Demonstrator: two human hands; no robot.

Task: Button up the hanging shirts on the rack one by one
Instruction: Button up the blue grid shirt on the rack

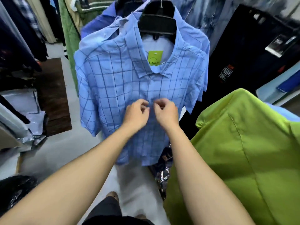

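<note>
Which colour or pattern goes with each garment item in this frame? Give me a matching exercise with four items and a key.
Column one:
1. shirt under both hands
2. hanger
3. tag at the collar
4. garment at the right edge

Column two:
A. black
B. plain lime green cloth
C. light blue with dark checks
D. lime green with a dark outline drawing

Pairs: 1-C, 2-A, 3-D, 4-B

The left hand and right hand pinch the shirt's front placket.
</note>
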